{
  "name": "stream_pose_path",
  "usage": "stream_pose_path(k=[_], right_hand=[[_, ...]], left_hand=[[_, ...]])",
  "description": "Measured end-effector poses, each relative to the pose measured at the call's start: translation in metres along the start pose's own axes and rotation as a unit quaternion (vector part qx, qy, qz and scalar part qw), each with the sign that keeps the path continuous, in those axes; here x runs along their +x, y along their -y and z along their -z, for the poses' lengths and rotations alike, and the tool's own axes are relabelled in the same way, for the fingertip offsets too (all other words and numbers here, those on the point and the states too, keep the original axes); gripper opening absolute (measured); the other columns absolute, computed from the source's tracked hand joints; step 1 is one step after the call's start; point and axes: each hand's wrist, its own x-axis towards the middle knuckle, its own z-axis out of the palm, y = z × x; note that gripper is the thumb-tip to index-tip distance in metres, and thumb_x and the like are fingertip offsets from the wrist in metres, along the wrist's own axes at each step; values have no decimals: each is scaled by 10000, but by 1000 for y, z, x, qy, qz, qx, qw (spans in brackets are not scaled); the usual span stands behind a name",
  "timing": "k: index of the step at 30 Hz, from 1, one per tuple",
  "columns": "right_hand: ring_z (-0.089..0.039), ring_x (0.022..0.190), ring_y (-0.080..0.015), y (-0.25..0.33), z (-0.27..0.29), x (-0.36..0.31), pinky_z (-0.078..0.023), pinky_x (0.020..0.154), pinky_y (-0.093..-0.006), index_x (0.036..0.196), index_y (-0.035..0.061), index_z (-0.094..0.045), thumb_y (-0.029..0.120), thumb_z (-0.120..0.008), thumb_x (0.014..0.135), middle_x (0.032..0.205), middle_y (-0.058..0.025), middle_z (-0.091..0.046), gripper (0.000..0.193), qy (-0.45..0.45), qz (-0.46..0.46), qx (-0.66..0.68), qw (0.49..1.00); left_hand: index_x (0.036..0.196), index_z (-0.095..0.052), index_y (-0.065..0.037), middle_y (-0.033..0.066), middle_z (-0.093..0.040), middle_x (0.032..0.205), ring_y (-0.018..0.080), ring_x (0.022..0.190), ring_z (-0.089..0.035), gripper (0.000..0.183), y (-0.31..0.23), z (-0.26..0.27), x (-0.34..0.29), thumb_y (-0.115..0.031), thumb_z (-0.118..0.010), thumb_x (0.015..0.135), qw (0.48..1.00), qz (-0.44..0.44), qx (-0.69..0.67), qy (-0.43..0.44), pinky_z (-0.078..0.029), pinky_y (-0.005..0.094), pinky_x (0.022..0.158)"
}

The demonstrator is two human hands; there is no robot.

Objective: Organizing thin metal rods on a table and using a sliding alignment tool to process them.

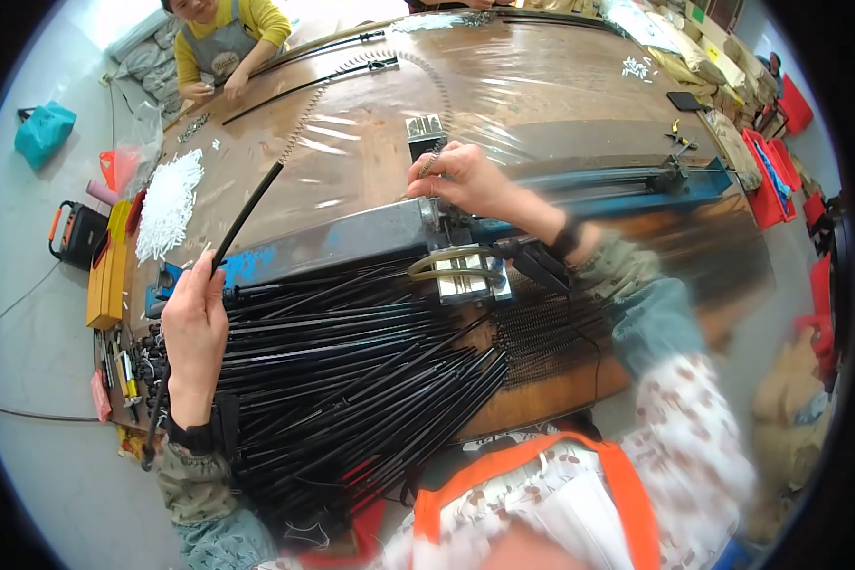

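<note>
left hand (195, 328): fingers closed round a long black rod (247, 214), gripping it low on its length; rod ran up and away past the fingertips toward the right hand, and down past the wrist off the worktop edge.
right hand (470, 180): fingers pinched shut on the rod's far end, a coiled spring section (427, 166), right at the fingertips.
metal clamp block (426, 128): just beyond the right fingers.
blue rail (598, 180): ran under the right hand.
pile of black rods (351, 361): lay on the worktop (541, 85) between both wrists, below the fingers.
white small parts (168, 201): heap well above the left fingers.
other person (223, 43): at far edge, hands on another rod.
</note>
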Motion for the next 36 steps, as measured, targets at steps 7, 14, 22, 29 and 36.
stream_pose_path(k=[7,14,22,29,36], right_hand=[[-676,732,-338,8,-16,22,-528,697,-389,950,42,-725,215,-702,905,793,-145,-701,181,170,-36,-53,983],[-685,787,-238,-42,45,-39,-425,847,-376,863,121,-659,90,-654,869,804,-41,-690,32,-14,17,-304,952],[-629,975,-245,-70,204,-183,-328,1066,-443,891,120,-653,72,-607,851,872,-31,-681,77,-13,-102,-544,833],[-587,983,-290,-105,214,-227,-359,1036,-438,944,61,-611,84,-603,913,895,-98,-622,40,-28,-111,-487,866],[-570,919,-312,-99,204,-216,-419,905,-425,922,48,-607,74,-626,889,868,-111,-601,46,-63,-90,-477,872]], left_hand=[[1202,-617,8,210,-648,941,371,788,-627,243,6,-13,5,-44,-610,965,1000,8,-27,-12,-505,376,696],[1211,-639,-55,183,-649,903,356,774,-637,258,27,-22,20,-92,-625,956,999,21,-16,25,-501,393,664],[983,-659,-89,141,-646,815,352,782,-646,101,-38,-140,74,-117,-606,902,980,-157,-76,96,-519,447,661],[835,-602,-30,207,-631,759,434,768,-617,227,-62,-185,78,-226,-576,948,975,-63,-140,162,-488,507,664],[764,-594,-23,187,-638,762,424,740,-623,261,-63,-203,73,-224,-608,930,972,-66,-182,132,-484,492,641]])
